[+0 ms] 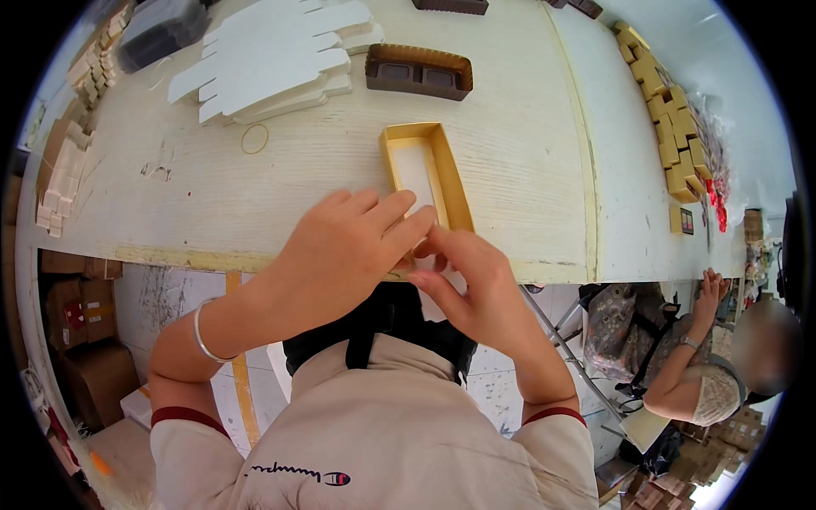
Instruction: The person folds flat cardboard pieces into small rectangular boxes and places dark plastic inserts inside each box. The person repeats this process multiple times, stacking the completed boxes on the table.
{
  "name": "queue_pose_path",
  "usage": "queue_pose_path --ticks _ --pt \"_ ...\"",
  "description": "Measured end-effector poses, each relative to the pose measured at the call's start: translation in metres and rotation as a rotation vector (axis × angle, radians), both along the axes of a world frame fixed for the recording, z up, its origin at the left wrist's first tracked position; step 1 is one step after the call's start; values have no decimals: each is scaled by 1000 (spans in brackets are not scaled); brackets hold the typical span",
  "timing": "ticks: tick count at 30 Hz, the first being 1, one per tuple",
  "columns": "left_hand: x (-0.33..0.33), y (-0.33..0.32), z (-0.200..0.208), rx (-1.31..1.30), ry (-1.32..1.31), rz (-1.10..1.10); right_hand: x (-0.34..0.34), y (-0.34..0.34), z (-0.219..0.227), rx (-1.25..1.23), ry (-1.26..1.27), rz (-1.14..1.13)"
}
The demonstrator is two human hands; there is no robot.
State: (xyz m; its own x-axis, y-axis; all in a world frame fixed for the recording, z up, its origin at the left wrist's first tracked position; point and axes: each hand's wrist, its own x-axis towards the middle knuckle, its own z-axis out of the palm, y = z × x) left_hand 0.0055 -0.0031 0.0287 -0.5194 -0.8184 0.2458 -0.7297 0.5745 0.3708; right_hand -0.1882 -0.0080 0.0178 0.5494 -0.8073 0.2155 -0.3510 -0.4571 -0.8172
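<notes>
Worktable surroundings, seen from above.
White die-cut card blanks [272,55] at 11 o'clock; brown plastic tray [418,71] at 12; small gold boxes [671,127] at 2.

There is a single view, from the head, looking steeply down over the person's own chest and forearms, which enter from the lower edge. It faces forward across the bench [280,170], whose near edge crosses the middle of the picture. The left hand [340,246] and right hand [476,285] sit close, near the centre. The fisheye lens bends straight edges toward the rim, and a dark border rings the view. No second view shares the scene.
</notes>
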Motion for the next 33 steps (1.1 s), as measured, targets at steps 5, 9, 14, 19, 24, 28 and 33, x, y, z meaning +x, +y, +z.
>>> queue_pose_path --ticks 5,9,14,19,24,28,33 --pt "16 -8 -13 184 150 -192 -41 -14 14 -363 155 -2" --pt "18 -14 -15 244 204 -246 -48 -24 2 -285 276 220" --pt "10 -13 -15 210 166 -175 -32 -32 -9 -312 220 255" --pt "-21 12 -27 174 403 17 -23 -25 -14 -266 168 170" --pt "-19 14 -31 224 450 40 -33 -14 -14 -193 90 115" --pt "-13 13 -30 243 451 20 -47 5 -16 -566 299 152" --pt "-11 10 -31 318 473 -24 -41 8 -43 -724 127 111"
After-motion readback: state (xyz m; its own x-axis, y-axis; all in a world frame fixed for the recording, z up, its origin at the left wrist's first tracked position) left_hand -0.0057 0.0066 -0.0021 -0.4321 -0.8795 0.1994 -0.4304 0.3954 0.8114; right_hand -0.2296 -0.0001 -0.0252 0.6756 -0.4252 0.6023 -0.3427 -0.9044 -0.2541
